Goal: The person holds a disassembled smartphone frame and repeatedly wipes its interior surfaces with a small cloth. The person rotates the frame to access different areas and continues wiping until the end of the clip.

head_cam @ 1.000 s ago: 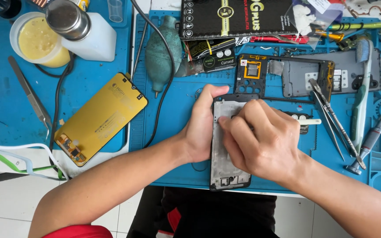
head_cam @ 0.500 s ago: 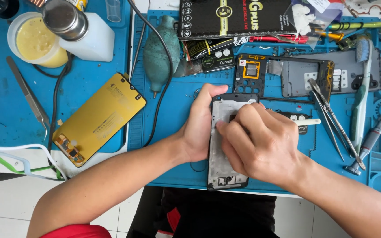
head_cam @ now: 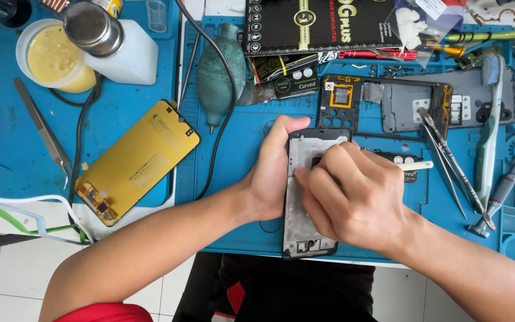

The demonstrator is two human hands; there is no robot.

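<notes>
Reaching in from the lower left, the left forearm is angling up across the blue work mat, and the left hand is cupping the left edge of a grey phone frame that is lying flat on the mat near its front edge, long side pointing away from the person. The thumb is stretching up along the frame's top left corner while the other fingers are curling under or beside the edge, so the hand is closed loosely on the frame. The right forearm is coming in from the lower right, and the right hand is lying over the frame's upper half, its fingers bent and bunched together, pressing down on the inner surface. A white stick is poking out past the knuckles; whether the fingers are pinching it cannot be told.

Farther left, a yellow phone panel is lying tilted beside a grey pair of tweezers. Beyond the hands, a dark open phone chassis is resting on the mat, with a second pair of tweezers, a toothbrush and a small screwdriver to its right. At the far edge, a teal rubber air blower, a tub of yellow paste and a black printed box are sitting.
</notes>
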